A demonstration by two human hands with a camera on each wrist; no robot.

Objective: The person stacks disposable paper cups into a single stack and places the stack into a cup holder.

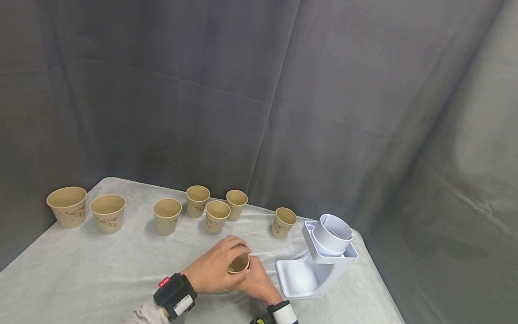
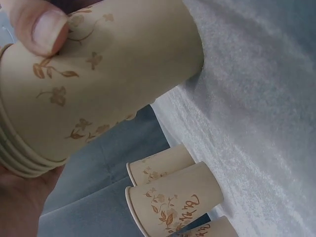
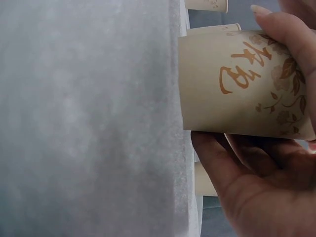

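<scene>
A nested stack of tan paper cups [image 2: 113, 74] with brown flower print stands between my two hands, low at the middle of the table. Several rims lie close together at its mouth in the left wrist view. My left hand [image 1: 218, 266] arches over the mouth, its fingers and thumb gripping around the top. From the right, my right hand [image 1: 259, 282] holds the cup wall, thumb on one side and fingers curled on the other in the right wrist view. The inside of the top cup [image 1: 239, 263] shows between the hands.
Two larger paper cups [image 1: 68, 204] stand at the far left. Several smaller cups [image 1: 166, 216] are spread along the back, one cup [image 1: 284, 220] apart to the right. At right is a white plastic stand [image 1: 319, 276] with a white cylindrical holder [image 1: 332, 234] on top. Grey curtains [image 1: 202, 112] hang behind.
</scene>
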